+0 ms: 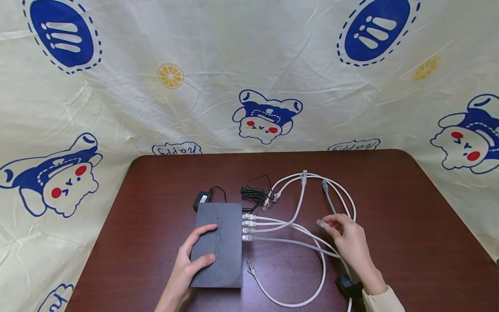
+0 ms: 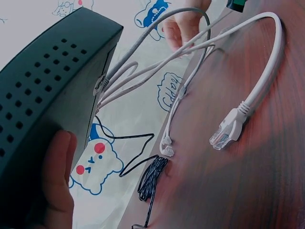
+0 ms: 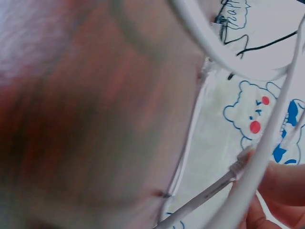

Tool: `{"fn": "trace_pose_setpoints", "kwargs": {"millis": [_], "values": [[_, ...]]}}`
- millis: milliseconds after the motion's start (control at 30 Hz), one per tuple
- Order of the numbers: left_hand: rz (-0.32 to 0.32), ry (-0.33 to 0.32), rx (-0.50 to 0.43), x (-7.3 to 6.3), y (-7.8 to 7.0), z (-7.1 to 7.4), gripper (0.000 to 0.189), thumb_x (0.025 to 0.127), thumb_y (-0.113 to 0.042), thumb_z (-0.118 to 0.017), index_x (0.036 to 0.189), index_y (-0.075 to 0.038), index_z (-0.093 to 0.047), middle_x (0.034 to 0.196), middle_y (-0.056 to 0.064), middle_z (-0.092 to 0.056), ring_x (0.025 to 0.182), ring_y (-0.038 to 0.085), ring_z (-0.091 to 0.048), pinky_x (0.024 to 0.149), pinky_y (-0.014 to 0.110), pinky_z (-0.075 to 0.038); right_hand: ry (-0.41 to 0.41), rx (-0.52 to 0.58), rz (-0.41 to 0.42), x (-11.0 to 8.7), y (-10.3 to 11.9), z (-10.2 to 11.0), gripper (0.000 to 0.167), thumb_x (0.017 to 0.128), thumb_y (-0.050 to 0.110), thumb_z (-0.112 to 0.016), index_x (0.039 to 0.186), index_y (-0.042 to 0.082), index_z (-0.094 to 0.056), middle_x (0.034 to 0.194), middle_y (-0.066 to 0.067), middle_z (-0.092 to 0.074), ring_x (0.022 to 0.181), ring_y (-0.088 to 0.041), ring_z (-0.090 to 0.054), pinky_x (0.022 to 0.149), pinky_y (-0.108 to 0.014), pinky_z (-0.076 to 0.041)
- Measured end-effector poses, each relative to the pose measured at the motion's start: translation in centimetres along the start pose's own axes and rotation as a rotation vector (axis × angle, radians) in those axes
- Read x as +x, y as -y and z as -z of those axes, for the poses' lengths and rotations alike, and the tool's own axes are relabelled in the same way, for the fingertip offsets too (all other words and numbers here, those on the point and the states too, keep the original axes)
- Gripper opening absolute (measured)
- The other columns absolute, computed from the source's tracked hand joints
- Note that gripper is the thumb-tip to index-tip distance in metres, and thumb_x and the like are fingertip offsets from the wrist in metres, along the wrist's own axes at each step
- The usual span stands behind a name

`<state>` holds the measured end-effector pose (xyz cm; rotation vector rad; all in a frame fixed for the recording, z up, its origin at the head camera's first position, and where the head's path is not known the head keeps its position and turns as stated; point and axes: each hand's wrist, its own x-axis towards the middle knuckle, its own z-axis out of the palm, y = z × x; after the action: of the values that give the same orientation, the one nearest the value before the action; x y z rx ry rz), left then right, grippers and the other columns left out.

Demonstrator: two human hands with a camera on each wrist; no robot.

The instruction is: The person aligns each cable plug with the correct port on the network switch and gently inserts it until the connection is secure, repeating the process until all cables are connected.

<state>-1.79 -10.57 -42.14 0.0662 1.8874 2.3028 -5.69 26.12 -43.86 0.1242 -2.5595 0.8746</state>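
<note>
In the head view a dark grey network switch (image 1: 231, 271) is gripped by my left hand (image 1: 183, 260), with thumb and forefinger over its top. The left wrist view shows other fingers (image 2: 58, 176) against the vented casing (image 2: 43, 81). Several network cables are plugged into the switch's right side, their plugs (image 1: 248, 223) in a row. To the right, my right hand (image 1: 352, 242) pinches the clear plug (image 1: 322, 223) of a network cable between thumb and fingers. In the right wrist view this plug (image 3: 244, 155) is partly hidden by a white cable (image 3: 257, 174) crossing in front.
A loose cable plug (image 1: 251, 267) lies right of the switch. Other plugs (image 1: 276, 197) and a grey plug (image 1: 325, 186) lie farther back. A black power adapter (image 1: 202, 198) and bundled black cord (image 1: 253, 195) sit behind the switch. A patterned cloth (image 1: 218, 117) hangs behind the brown table (image 1: 413, 242).
</note>
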Motion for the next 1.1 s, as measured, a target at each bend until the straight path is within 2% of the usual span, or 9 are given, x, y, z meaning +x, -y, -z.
{"fn": "trace_pose_setpoints", "kwargs": {"millis": [100,233,433,567,767,933,1100], "values": [[0.002,0.005,0.001,0.0,0.0,-0.1,0.059,0.076,0.004,-0.063,0.132,-0.013,-0.054,0.127,0.016,-0.043,0.105,0.035,-0.045,0.075,0.043,-0.049,-0.029,0.045,0.015,0.2,0.7,0.2,0.022,0.073,-0.011,-0.074,0.088,0.003,-0.069,0.077,-0.002,-0.061,0.067,-0.009,-0.054,0.058,-0.015,-0.038],[-0.008,0.012,0.009,0.0,0.0,-0.3,0.057,0.076,0.003,-0.063,0.131,-0.012,-0.055,0.126,0.017,-0.043,0.105,0.035,-0.044,0.077,0.042,-0.047,-0.054,0.089,0.032,0.4,1.6,0.3,0.024,0.074,-0.013,-0.073,0.09,0.003,-0.068,0.08,-0.003,-0.062,0.069,-0.008,-0.053,0.056,-0.013,-0.038],[0.001,0.003,0.018,0.1,0.0,-0.4,0.058,0.075,0.003,-0.064,0.131,-0.013,-0.056,0.126,0.016,-0.044,0.106,0.034,-0.044,0.079,0.041,-0.046,-0.081,0.1,0.053,0.8,2.5,0.5,0.026,0.072,-0.013,-0.074,0.09,0.005,-0.067,0.08,-0.001,-0.061,0.068,-0.005,-0.05,0.055,-0.019,-0.036],[0.006,0.004,0.018,0.1,0.0,-0.4,0.059,0.076,0.003,-0.064,0.131,-0.014,-0.056,0.126,0.017,-0.045,0.105,0.034,-0.045,0.078,0.041,-0.048,-0.091,0.118,0.079,1.0,3.0,0.7,0.027,0.071,-0.014,-0.075,0.09,0.005,-0.067,0.079,0.0,-0.06,0.064,-0.006,-0.051,0.053,-0.018,-0.035],[-0.007,0.016,0.013,0.1,0.0,-0.5,0.058,0.076,0.003,-0.063,0.131,-0.012,-0.055,0.125,0.018,-0.045,0.104,0.034,-0.046,0.077,0.041,-0.049,-0.107,0.169,0.12,1.2,4.1,1.0,0.029,0.071,-0.015,-0.075,0.091,0.004,-0.066,0.079,0.001,-0.06,0.062,-0.003,-0.05,0.051,-0.018,-0.034],[-0.016,0.023,0.009,0.1,0.0,-0.7,0.057,0.076,0.003,-0.064,0.131,-0.012,-0.055,0.124,0.019,-0.045,0.104,0.034,-0.046,0.077,0.041,-0.048,-0.117,0.249,0.143,1.3,5.4,1.3,0.03,0.072,-0.018,-0.072,0.094,0.001,-0.065,0.083,-0.002,-0.06,0.067,0.002,-0.054,0.05,-0.019,-0.035],[-0.021,0.024,-0.002,0.1,0.1,-0.8,0.057,0.076,0.003,-0.063,0.13,-0.012,-0.056,0.123,0.019,-0.045,0.103,0.034,-0.047,0.075,0.04,-0.049,-0.124,0.358,0.212,1.5,6.6,1.6,0.033,0.07,-0.025,-0.069,0.096,-0.006,-0.062,0.087,-0.01,-0.06,0.079,0.001,-0.057,0.065,-0.01,-0.043]]}}
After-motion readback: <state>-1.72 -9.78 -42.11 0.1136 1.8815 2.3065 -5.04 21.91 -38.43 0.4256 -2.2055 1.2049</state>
